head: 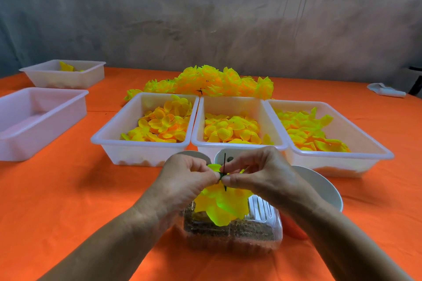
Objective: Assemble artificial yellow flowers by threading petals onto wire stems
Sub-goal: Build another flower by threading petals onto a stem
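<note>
Covering the tabletop point(68, 189) is a bright orange cloth, lightly creased; behind it hangs a mottled grey backdrop point(205, 18). Two translucent white plastic trays stand toward the left edge: the far tray point(45, 77) holds a few yellow pieces, the near left tray point(27, 134) shows none. Three more such rectangular trays sit side by side across the middle, rims touching, each with loose yellow fabric petals: left petal tray point(109, 143), middle petal tray point(237, 102), right petal tray point(365, 143). Behind them lies a heap of finished yellow flowers point(212, 80). Near the front edge, above a clear ribbed plastic container point(262, 210) of brown material, the left hand point(182, 180) and right hand point(262, 173) meet, fingertips of both pinching the dark wire stem point(224, 162). Stem axis runs roughly upright, upper end pointing toward the trays; yellow-green petals point(221, 205) hang below the fingers. White bowls point(319, 185) sit just beside the right wrist. Crumpled white item point(386, 91) lies by the far right edge
</note>
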### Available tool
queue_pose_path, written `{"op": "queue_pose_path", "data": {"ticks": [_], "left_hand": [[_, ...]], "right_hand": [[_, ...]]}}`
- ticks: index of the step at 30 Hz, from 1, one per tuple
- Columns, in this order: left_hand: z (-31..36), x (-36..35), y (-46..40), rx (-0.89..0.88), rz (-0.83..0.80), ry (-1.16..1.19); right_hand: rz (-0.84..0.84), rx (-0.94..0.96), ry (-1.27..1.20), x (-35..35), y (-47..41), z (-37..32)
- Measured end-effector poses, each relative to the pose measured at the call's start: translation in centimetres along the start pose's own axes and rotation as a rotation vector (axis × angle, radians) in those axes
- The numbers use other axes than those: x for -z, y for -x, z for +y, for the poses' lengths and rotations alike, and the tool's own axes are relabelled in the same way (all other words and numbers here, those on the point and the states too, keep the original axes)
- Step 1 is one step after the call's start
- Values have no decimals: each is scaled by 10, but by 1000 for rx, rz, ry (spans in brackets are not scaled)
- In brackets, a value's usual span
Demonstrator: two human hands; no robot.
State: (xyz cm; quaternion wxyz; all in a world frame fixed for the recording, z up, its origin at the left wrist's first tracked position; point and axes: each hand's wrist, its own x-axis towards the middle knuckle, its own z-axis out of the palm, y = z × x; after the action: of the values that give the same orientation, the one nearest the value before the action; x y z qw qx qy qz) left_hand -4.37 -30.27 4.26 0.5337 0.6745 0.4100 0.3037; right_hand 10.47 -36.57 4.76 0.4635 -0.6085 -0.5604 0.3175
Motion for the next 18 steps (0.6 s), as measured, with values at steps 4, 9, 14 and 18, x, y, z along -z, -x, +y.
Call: {"op": "queue_pose_path", "data": {"ticks": [4, 9, 14, 18], "left_hand": [[0, 1, -2, -4, 2, -17], [-2, 1, -6, -38, -8, -88], [-4, 2, -9, -118, -6, -273], [-2, -1, -12, -164, 25, -424]], "right_hand": [[-9, -14, 34, 2, -3, 0], [-12, -66, 38, 0, -5, -1], [39, -49, 103, -4, -4, 4], [51, -22, 129, -5, -5, 8]]}}
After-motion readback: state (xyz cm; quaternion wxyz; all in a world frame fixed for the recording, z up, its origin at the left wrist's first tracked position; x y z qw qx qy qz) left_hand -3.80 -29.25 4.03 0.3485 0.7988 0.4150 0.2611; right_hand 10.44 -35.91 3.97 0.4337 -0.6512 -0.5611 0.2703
